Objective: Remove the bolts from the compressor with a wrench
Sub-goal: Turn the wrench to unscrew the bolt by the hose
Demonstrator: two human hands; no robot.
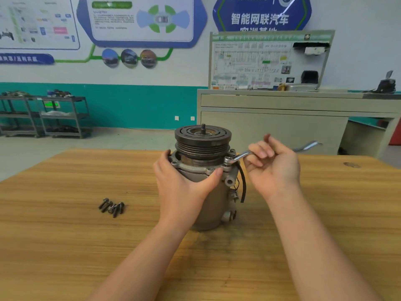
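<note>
The grey compressor (213, 205) stands upright on the wooden table (65, 235), its dark pulley (202, 140) on top. My left hand (182, 187) grips the housing just under the flange, with the thumb on the front and the fingers round the left side. A chrome wrench (238, 157) sits with its ring end on a flange bolt (227, 160) at the right; its handle runs right and sticks out behind my right hand (273, 170). That hand's fingers curl round the handle's middle. Several removed bolts (111, 207) lie in a small heap left of the compressor.
A black hose (243, 183) hangs down the compressor's right side. Beyond the table stand a beige cabinet (282, 118) with a wiring display board (269, 61) and, at the far left, dark metal shelf racks (43, 116). The table's far edge runs just behind the compressor.
</note>
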